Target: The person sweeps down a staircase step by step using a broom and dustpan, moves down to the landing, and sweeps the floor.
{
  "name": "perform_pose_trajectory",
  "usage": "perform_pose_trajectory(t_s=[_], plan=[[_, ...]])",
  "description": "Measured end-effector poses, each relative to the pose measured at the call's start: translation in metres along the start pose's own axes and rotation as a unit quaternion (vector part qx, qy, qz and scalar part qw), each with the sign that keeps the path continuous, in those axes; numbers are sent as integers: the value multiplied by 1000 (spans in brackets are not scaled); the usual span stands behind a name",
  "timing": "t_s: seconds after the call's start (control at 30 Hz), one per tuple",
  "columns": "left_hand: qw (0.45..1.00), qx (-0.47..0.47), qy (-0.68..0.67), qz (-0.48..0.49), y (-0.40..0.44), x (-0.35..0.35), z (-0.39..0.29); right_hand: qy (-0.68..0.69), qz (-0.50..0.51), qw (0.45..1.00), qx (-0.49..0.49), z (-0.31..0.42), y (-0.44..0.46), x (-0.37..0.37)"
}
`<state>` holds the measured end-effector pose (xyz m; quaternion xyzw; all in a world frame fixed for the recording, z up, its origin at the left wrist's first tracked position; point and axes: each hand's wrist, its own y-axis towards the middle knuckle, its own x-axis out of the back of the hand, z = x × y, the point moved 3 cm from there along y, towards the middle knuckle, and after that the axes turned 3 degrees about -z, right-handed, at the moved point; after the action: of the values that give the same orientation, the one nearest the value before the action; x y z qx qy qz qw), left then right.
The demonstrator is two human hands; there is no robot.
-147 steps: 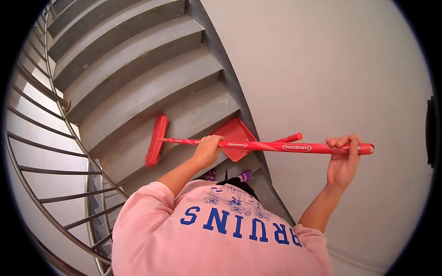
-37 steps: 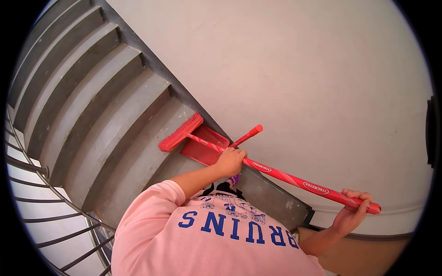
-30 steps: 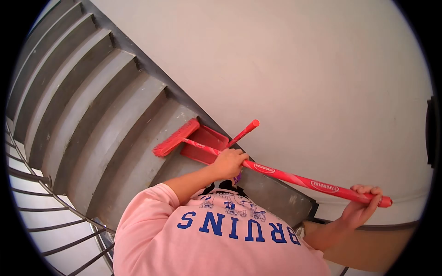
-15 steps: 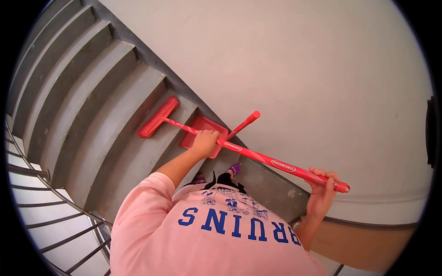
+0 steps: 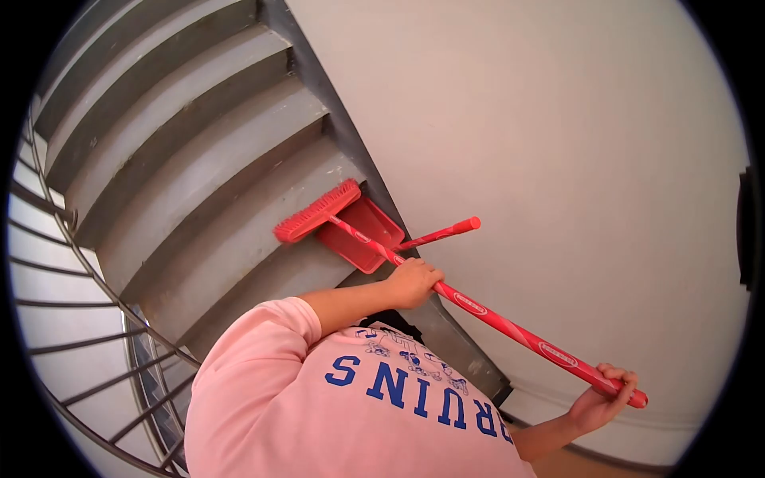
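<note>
A red broom slants across the view, its bristled head at the front edge of a grey step, beside a red dustpan. My left hand is wrapped round the middle of the broom's pole. Near the pole's far end, at the lower right, my right hand also grips it. The dustpan lies against the wall side of the stairs, with its short handle sticking out to the right; the broom's pole passes over the pan. Neither hand touches the dustpan.
Grey curved stairs rise toward the upper left. A metal railing runs down the left side. On the right stands a pale wall with a dark skirting strip along the stairs. My pink shirt fills the bottom.
Since half a second ago, the broom head has moved right toward the dustpan, and both hands have moved right and down with the pole. The view has turned, showing more railing.
</note>
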<state>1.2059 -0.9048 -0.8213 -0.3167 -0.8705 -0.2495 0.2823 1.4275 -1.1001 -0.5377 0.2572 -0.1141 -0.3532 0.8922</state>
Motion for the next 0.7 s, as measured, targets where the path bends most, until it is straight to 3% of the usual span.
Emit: perform_pose_trajectory(t_s=[0.2, 0.4, 0.5, 0.6, 0.7], plan=[[993, 33, -74, -87, -13, 23, -26, 251, 167, 953, 30, 2, 80, -39], [962, 190, -33, -192, -55, 43, -19, 394, 366, 841, -51, -38, 149, -140], [919, 253, -33, -300, -89, 55, -23, 427, 469, 771, -55, -51, 155, -198], [861, 316, 18, -398, -121, 48, -26, 436, 612, 656, -67, -56, 147, -251], [801, 359, 63, -475, -153, 50, -35, 466, 626, 623, -50, -42, 114, -288]])
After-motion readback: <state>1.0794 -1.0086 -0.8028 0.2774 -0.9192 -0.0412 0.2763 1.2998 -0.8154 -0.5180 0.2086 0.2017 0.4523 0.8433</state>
